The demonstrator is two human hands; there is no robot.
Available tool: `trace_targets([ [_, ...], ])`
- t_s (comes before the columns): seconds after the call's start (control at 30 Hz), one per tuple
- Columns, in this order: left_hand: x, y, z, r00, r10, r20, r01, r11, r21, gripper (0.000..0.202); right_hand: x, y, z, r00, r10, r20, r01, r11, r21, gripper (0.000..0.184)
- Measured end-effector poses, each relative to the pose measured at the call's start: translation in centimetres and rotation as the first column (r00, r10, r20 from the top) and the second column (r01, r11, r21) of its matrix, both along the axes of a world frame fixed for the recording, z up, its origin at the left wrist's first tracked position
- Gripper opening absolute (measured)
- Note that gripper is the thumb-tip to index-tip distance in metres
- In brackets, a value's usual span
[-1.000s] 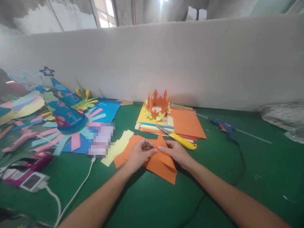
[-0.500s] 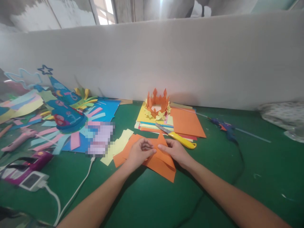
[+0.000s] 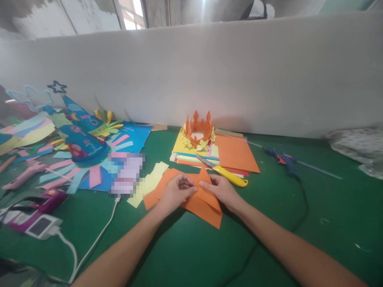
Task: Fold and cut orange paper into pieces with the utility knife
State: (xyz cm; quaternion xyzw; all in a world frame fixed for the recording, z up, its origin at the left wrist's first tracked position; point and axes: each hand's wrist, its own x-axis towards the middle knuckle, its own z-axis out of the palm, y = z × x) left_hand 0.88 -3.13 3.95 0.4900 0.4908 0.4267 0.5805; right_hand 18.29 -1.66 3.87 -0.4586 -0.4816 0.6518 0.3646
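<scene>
While handheld, orange paper (image 3: 207, 197) tip-forward.

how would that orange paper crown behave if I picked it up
The crown would probably feel light, being an open paper ring. Its thin points might bend if squeezed. Sitting on stacked paper, it may slide when pushed.

The orange paper (image 3: 207, 198) is bent, its pointed tip uppermost.

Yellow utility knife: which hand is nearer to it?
Right. The right hand is just on the near side of the yellow utility knife; the left hand is farther off, to its left.
</scene>
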Motion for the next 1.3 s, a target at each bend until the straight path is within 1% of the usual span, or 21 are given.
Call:
trace_targets([
  [0.13,-0.1,-0.1,-0.1,0.996,-0.026,-0.084,0.028,0.999,0.026,0.022,0.0,0.1,-0.1,0.999,-0.005,0.044,0.003,0.999,0.043,0.041],
  [0.2,-0.1,-0.1,-0.1,0.990,-0.050,-0.134,0.061,0.995,0.085,0.014,0.0,0.1,-0.2,0.998,-0.011,0.057,0.008,0.998,0.068,0.038],
  [0.27,-0.2,-0.2,0.0,0.984,-0.069,-0.163,0.094,0.983,0.155,0.009,0.0,0.1,-0.3,0.999,-0.033,0.033,0.031,0.998,0.060,0.036],
  [0.33,-0.2,-0.2,0.0,0.979,-0.096,-0.182,0.130,0.974,0.187,0.012,0.0,0.1,-0.4,0.998,-0.059,-0.005,0.059,0.998,0.035,0.038],
  [0.4,-0.2,-0.3,0.1,0.971,-0.131,-0.201,0.166,0.971,0.171,0.016,0.0,0.2,-0.5,0.997,-0.074,-0.027,0.074,0.997,0.022,0.039],
  [0.47,-0.2,-0.4,0.2,0.966,-0.169,-0.197,0.197,0.971,0.133,0.020,0.0,0.2,-0.6,0.996,-0.079,-0.038,0.080,0.996,0.025,0.039],
  [0.53,-0.2,-0.5,0.4,0.962,-0.214,-0.169,0.228,0.971,0.070,0.023,-0.1,0.2,-0.7,0.995,-0.086,-0.046,0.088,0.996,0.035,0.039],
  [0.6,-0.2,-0.6,0.5,0.958,-0.252,-0.136,0.259,0.965,0.035,0.027,-0.2,0.3,-0.7,0.994,-0.094,-0.050,0.096,0.994,0.049,0.038],
  [0.77,-0.4,-0.6,0.6,0.949,-0.292,-0.120,0.300,0.952,0.060,0.028,-0.2,0.3,-0.5,0.994,-0.096,-0.054,0.100,0.992,0.072,0.038],
  [0.93,-0.6,-0.5,0.5,0.936,-0.314,-0.156,0.332,0.937,0.106,0.029,-0.1,0.3,-0.5,0.991,-0.115,-0.067,0.120,0.989,0.084,0.037],
  [1.03,-0.7,-0.5,0.6,0.929,-0.324,-0.177,0.346,0.931,0.112,0.028,-0.1,0.3,-0.6,0.989,-0.124,-0.075,0.131,0.987,0.095,0.036],
  [1.2,-0.9,-0.6,0.3,0.909,-0.393,-0.138,0.407,0.908,0.096,0.039,-0.3,0.3,-0.7,0.988,-0.127,-0.092,0.136,0.986,0.095,0.030],
  [1.3,-1.1,-0.6,-0.1,0.906,-0.395,-0.148,0.414,0.902,0.124,0.041,-0.3,0.2,-0.7,0.988,-0.125,-0.092,0.133,0.988,0.081,0.028],
])
